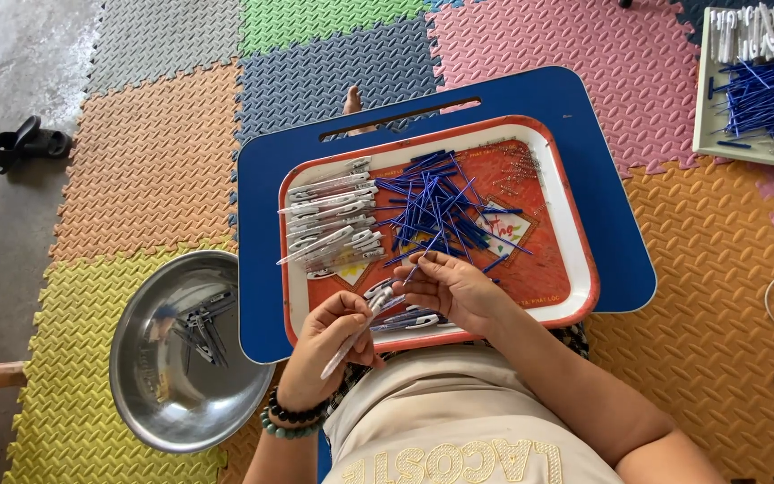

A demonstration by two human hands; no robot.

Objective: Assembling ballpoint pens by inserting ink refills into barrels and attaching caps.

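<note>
A white pen barrel (351, 339) is lying in the person's left hand (333, 345), its long axis running on a diagonal — the lower tip pointing down-left toward the person's lap, the upper, open end pointing up-right toward the other hand. The left fingers are closing snugly around the barrel's middle. Just up and to the right of that open end, the right hand (454, 289) is pinching a thin blue refill (421, 263) between thumb and fingertips, the fingers narrow; the refill's long axis is slanting on nearly the same diagonal, its free end rising up-right above the fingers, its lower end aiming down-left at the barrel's mouth. The two parts are near each other but whether they are touching cannot be told. The right hand is the nearer one to the loose stock; the left is the nearer to the barrel.

Both hands are working over the near edge of a red tray with a white rim (584, 269), which is resting on a blue lap desk (620, 242). On the tray a heap of blue refills (436, 206) is lying beside a stack of white barrels (329, 220), with small springs (517, 170) beyond. A steel bowl (136, 358) holding a few finished pens is sitting to the left on coloured foam mats (145, 152) — a second tray of parts (705, 108) is lying at the upper right.
</note>
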